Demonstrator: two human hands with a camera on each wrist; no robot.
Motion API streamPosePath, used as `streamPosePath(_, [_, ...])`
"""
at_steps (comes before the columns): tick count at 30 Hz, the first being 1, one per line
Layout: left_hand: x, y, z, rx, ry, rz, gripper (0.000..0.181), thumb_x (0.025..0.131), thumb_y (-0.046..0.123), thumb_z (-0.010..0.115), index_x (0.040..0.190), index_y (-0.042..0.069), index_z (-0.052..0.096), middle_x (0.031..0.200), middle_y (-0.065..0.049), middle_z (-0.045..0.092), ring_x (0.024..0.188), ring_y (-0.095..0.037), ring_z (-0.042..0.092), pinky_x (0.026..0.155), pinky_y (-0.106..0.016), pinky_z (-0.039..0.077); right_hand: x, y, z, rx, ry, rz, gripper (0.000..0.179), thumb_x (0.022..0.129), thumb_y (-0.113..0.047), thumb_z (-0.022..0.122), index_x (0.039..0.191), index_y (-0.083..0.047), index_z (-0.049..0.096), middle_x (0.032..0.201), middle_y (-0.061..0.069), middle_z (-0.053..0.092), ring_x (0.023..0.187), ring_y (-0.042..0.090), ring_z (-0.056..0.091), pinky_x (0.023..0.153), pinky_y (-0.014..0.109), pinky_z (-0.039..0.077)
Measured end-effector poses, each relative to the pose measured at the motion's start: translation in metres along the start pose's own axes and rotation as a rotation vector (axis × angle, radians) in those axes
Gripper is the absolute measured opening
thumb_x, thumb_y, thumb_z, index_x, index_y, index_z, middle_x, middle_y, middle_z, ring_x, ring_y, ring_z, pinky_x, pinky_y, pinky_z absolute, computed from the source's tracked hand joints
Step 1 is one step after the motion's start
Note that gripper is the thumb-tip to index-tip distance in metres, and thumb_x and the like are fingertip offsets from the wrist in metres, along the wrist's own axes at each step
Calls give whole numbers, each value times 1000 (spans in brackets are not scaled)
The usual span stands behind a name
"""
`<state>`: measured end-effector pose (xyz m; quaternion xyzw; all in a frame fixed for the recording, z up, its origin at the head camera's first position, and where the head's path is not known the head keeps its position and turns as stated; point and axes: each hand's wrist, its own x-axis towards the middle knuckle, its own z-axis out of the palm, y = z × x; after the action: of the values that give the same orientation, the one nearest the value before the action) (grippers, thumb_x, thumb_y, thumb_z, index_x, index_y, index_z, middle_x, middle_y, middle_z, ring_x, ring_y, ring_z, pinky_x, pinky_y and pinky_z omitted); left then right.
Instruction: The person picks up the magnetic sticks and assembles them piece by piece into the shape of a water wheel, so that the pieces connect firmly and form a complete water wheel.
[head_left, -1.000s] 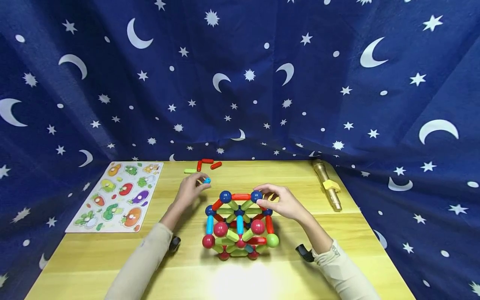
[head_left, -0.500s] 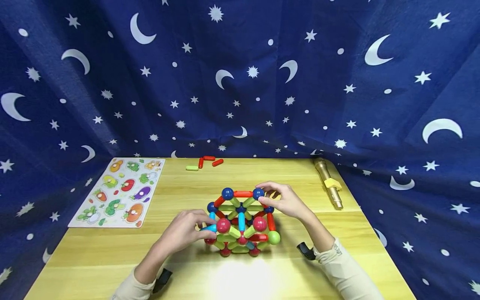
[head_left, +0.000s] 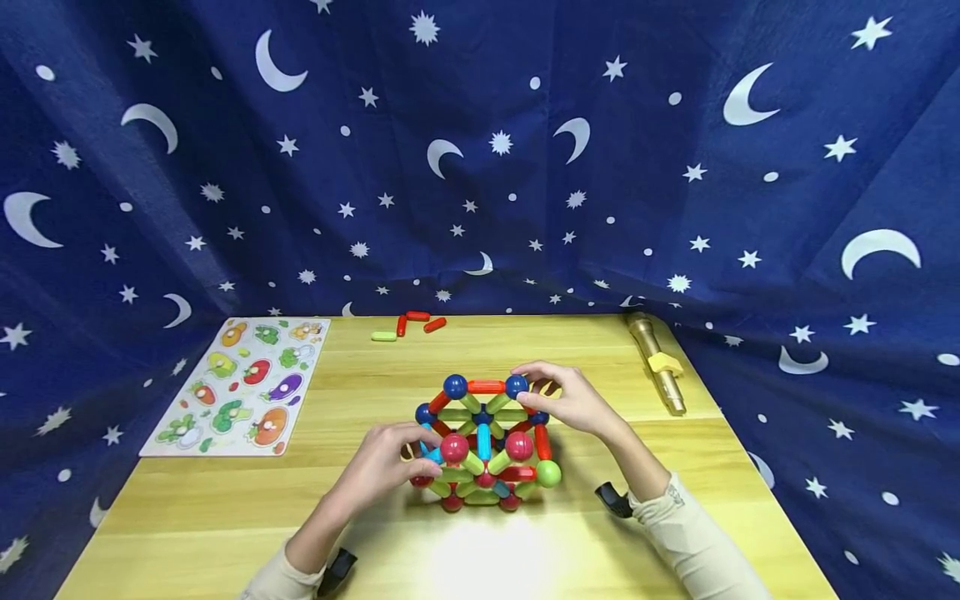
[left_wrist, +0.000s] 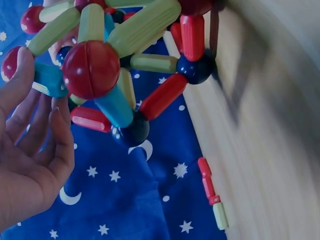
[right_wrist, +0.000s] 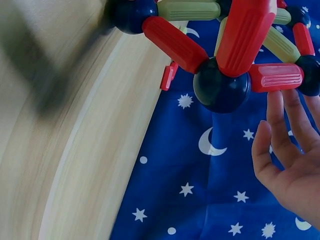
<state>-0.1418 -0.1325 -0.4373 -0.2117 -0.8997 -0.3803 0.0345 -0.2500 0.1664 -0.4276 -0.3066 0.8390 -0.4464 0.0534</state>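
Note:
A magnetic building structure of balls and sticks [head_left: 486, 387] stands on the table between both hands. My left hand [head_left: 381, 465] pinches a light blue stick [left_wrist: 50, 80] between thumb and fingers at the structure's left side. In the left wrist view one end of that stick is right at a large red ball [left_wrist: 91, 69], and the thumb covers part of it. At the top right corner, my right hand [head_left: 567, 406] holds a dark blue ball [head_left: 517, 386] with thumb and fingers. Its fingertips [right_wrist: 276, 100] show right at a red stick [right_wrist: 276, 77] in the right wrist view.
Several loose sticks lie at the back edge, red ones [head_left: 417, 316] and a light green one [head_left: 384, 337]. A vegetable puzzle board [head_left: 247, 379] is at the left. A gold tube with a yellow piece [head_left: 657, 367] lies at the right. A starry curtain [head_left: 480, 167] hangs behind.
My left hand has brought the light blue stick from the back left to the structure's left side, and lately a little further right. The right hand stays at the dark blue ball.

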Motion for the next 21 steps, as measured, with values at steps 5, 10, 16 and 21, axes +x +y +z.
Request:
streamPosePath(5, [2, -1, 10, -65, 25, 12, 25, 72, 21, 84, 93, 13, 73, 84, 2, 71, 69, 2, 56, 61, -18, 50, -1, 0, -4, -11, 4, 4, 30, 90, -25, 69, 119, -18, 66, 96, -2, 71, 88, 15, 63, 76, 29, 52])
streamPosePath(10, [4, -3, 6, -118, -52, 21, 24, 76, 21, 81, 97, 13, 72, 88, 2, 71, 71, 3, 57, 64, -19, 51, -2, -3, -5, -10, 12, -7, 31, 89, -22, 69, 120, -16, 66, 94, 0, 71, 87, 13, 62, 76, 29, 51])
streamPosePath(16, [39, -55, -26, -68, -60, -102, 17, 91, 23, 67, 104, 14, 73, 99, -3, 74, 82, -15, 65, 72, -29, 54, -2, -3, -1, 13, 13, -17, 32, 90, -19, 69, 121, -12, 66, 93, 3, 72, 87, 15, 62, 76, 30, 50])
streamPosePath(21, [99, -149, -32, 199, 112, -218, 14, 91, 12, 63, 102, 10, 71, 100, -13, 71, 87, -32, 66, 74, -43, 52, -6, -1, 4, 9, 13, -19, 31, 90, -18, 68, 120, -13, 65, 91, 2, 71, 85, 14, 62, 75, 29, 50])
